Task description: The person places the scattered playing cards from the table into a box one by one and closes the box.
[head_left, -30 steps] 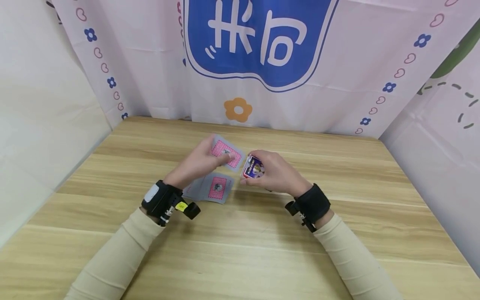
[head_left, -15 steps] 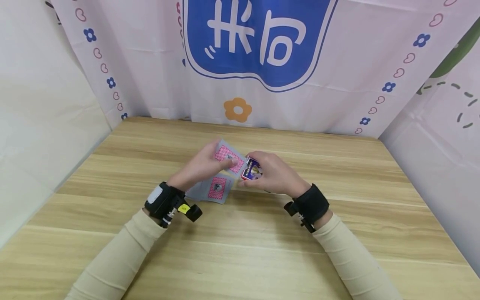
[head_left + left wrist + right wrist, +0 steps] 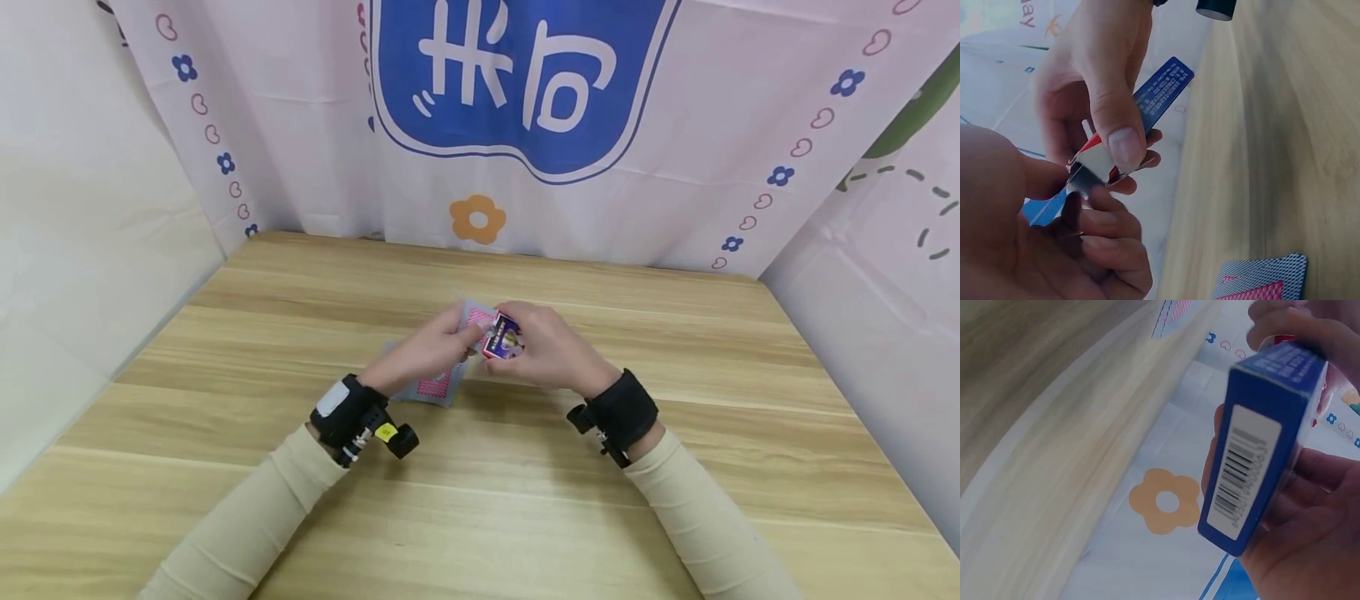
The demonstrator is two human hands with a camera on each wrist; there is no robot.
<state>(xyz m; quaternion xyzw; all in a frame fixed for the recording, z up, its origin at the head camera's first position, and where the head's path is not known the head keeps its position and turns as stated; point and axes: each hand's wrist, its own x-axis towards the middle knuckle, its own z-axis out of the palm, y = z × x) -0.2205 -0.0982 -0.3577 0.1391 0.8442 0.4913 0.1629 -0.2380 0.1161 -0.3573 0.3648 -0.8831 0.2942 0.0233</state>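
In the head view my left hand pinches a few playing cards with pink checked backs. My right hand grips a small card box, dark blue and purple with a red edge. The cards' far end meets the box's end that faces left. From the left wrist, that end shows white flaps and a red edge, and the cards lie right at it, partly hidden by fingers. In the right wrist view the box's blue end bears a barcode. More cards lie on the table beneath my left hand.
The wooden table carries the loose cards left of its middle. A white printed curtain hangs along its back edge, and white cloth walls stand at both sides.
My left hand has moved right and slightly toward me, bringing its cards from apart to against the box's end. More of the held cards is covered now. My right hand has barely moved.
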